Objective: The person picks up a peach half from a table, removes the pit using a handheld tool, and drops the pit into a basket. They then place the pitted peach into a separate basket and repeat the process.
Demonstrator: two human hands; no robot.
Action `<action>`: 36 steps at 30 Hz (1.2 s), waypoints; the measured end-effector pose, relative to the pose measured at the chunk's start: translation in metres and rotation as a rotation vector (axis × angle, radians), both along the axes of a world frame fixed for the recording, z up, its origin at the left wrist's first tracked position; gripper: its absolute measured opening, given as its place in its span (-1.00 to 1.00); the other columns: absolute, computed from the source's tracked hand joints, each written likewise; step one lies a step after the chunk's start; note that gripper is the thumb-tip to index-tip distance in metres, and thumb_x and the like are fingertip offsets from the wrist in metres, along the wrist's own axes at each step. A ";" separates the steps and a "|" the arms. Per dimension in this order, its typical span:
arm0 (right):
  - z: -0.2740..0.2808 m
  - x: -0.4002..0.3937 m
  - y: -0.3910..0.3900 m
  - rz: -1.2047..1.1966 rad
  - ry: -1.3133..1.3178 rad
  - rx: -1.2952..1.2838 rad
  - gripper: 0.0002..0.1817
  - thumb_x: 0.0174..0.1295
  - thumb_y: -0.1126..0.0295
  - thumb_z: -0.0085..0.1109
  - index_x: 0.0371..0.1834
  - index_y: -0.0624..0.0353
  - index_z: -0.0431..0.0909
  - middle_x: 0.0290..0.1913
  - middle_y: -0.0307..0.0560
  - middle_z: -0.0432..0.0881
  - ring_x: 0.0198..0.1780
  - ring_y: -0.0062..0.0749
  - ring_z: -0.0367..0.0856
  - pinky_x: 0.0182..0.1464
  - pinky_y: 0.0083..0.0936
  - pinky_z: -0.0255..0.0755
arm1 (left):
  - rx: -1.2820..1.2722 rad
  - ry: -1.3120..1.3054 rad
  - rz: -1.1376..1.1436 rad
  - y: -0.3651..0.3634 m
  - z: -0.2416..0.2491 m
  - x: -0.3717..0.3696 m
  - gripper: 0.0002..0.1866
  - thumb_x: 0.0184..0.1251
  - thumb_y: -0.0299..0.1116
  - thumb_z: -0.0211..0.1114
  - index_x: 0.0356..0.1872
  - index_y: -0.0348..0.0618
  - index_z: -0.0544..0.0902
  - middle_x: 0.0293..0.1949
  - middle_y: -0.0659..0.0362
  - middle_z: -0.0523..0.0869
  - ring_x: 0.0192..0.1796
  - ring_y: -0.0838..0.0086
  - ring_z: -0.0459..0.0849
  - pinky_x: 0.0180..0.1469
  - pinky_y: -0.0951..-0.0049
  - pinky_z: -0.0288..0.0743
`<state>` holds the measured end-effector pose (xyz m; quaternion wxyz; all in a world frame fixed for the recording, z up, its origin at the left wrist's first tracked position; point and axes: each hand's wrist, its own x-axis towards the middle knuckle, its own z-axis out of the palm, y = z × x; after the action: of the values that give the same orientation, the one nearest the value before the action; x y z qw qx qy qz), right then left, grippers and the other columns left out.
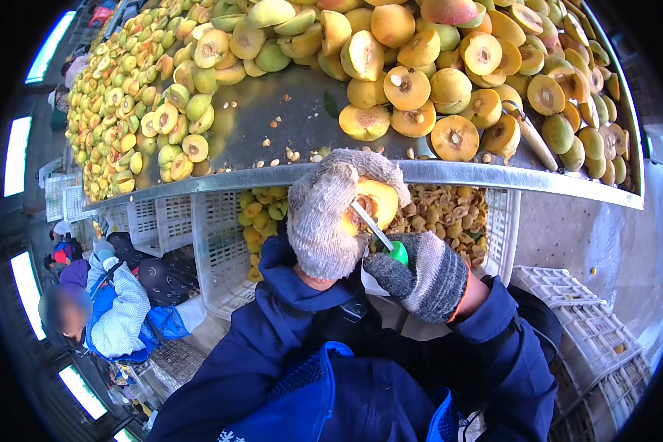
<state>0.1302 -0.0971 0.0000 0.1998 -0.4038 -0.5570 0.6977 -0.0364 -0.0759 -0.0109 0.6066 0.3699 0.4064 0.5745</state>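
Note:
My left hand (320,217), in a pale knitted glove, is wrapped round a halved yellow peach (381,200) just in front of the table's metal edge. The cut face is turned toward my right side, with a reddish-brown hollow in its middle. My right hand (431,280), in a grey striped glove with an orange cuff, grips a green-handled metal tool (398,253). Its narrow shaft reaches into the peach's hollow; the tip is hidden there.
Halved peaches (457,138) heap on the metal table (276,110), beside a wooden-handled tool (538,141) and scattered pits. Below stand a crate (221,243) of fruit and a heap of brown pieces (442,214). White crates (582,331) stack at right; a co-worker (125,302) sits left.

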 end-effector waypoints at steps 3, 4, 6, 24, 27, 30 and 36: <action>-0.003 -0.001 0.002 0.020 -0.048 0.028 -0.71 0.38 0.20 0.21 -0.22 0.25 0.71 -0.45 0.14 0.69 -0.41 -0.14 0.69 -0.26 -0.29 0.57 | 0.093 0.196 0.058 -0.003 -0.003 0.001 -0.59 0.54 -0.22 0.03 -0.10 -0.45 0.65 -0.24 -0.08 0.76 -0.17 0.20 0.76 0.02 0.24 0.63; -0.005 -0.001 0.002 0.025 -0.048 0.063 -0.70 0.38 0.20 0.22 -0.22 0.26 0.72 -0.46 0.15 0.69 -0.42 -0.16 0.69 -0.26 -0.29 0.56 | 0.092 0.199 0.056 -0.004 -0.006 0.001 -0.59 0.54 -0.22 0.03 -0.10 -0.45 0.65 -0.24 -0.08 0.76 -0.17 0.20 0.76 0.02 0.24 0.63; 0.001 0.000 0.006 0.046 -0.087 0.027 -0.70 0.37 0.21 0.23 -0.23 0.26 0.71 -0.46 0.14 0.69 -0.42 -0.17 0.69 -0.26 -0.28 0.56 | 0.102 0.090 0.092 -0.005 -0.012 0.001 -0.60 0.54 -0.23 0.02 -0.08 -0.46 0.64 -0.23 -0.09 0.75 -0.16 0.19 0.76 0.03 0.23 0.64; -0.006 0.011 0.003 0.094 0.037 -0.047 -0.62 0.44 0.15 0.12 -0.35 0.27 0.67 -0.61 0.00 0.60 -0.53 -0.30 0.60 -0.37 -0.30 0.49 | 0.048 0.122 0.038 0.002 -0.005 0.010 -0.52 0.48 -0.07 0.09 -0.18 -0.43 0.64 -0.30 -0.19 0.73 -0.27 0.12 0.74 -0.05 0.21 0.63; -0.009 0.010 0.000 0.061 0.017 0.049 -0.61 0.46 0.16 0.09 -0.38 0.26 0.66 -0.61 0.00 0.59 -0.54 -0.30 0.58 -0.38 -0.29 0.47 | 0.230 0.459 -0.015 0.010 0.005 0.006 -0.52 0.46 -0.07 0.11 -0.21 -0.43 0.64 -0.32 -0.19 0.73 -0.29 0.12 0.73 -0.09 0.22 0.63; -0.013 0.012 0.002 0.121 -0.094 0.009 -0.65 0.48 0.20 0.07 -0.33 0.25 0.65 -0.60 0.00 0.60 -0.54 -0.29 0.59 -0.38 -0.30 0.46 | 0.218 0.564 -0.116 0.013 -0.004 0.003 -0.52 0.43 -0.08 0.11 -0.23 -0.44 0.65 -0.36 -0.16 0.73 -0.33 0.15 0.73 -0.21 0.26 0.62; -0.023 0.012 -0.012 0.082 0.017 0.127 -0.62 0.47 0.15 0.10 -0.38 0.21 0.65 -0.62 -0.05 0.57 -0.57 -0.32 0.54 -0.42 -0.33 0.42 | -0.053 0.516 -0.254 0.016 -0.003 -0.003 -0.55 0.43 -0.14 0.10 -0.36 -0.42 0.69 -0.41 -0.04 0.74 -0.39 0.32 0.72 -0.28 0.42 0.58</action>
<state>0.1423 -0.1087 -0.0234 0.2008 -0.3611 -0.6145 0.6721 -0.0392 -0.0594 -0.0143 0.5598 0.5357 0.5126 0.3699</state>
